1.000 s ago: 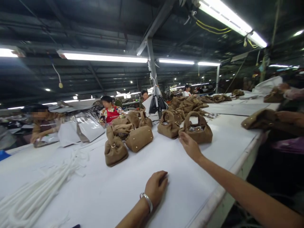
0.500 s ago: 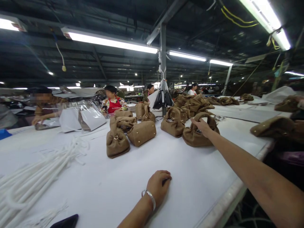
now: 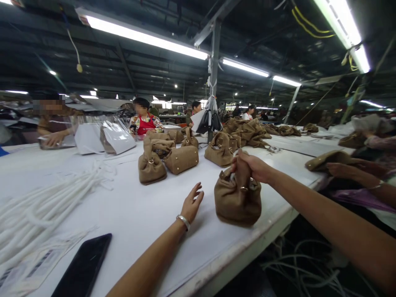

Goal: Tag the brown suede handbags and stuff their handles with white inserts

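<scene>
My right hand (image 3: 252,166) is closed round the handle of a brown handbag (image 3: 236,202) with a small metal ring. The bag hangs upright by its handle near the table's front edge; whether its base touches the table I cannot tell. To the left of it, my left hand (image 3: 192,203), with a silver bangle at the wrist, is open over the white table (image 3: 148,243) with fingers apart and nothing in them. Farther back stand several similar bags, among them an upright handbag (image 3: 151,168) and one lying with its studded base (image 3: 182,160) toward me.
White cords (image 3: 55,206) lie along the left, with printed tags (image 3: 38,264) and a black phone (image 3: 85,264) in front. Brown bags are heaped (image 3: 249,131) by a metal post (image 3: 213,78). At right, a co-worker's hands (image 3: 343,171) hold another bag. More people work across the table.
My right hand has lifted the handbag by its handle and brought it nearer to me. My left hand has moved forward and its curled fingers have opened. The view has shifted slightly.
</scene>
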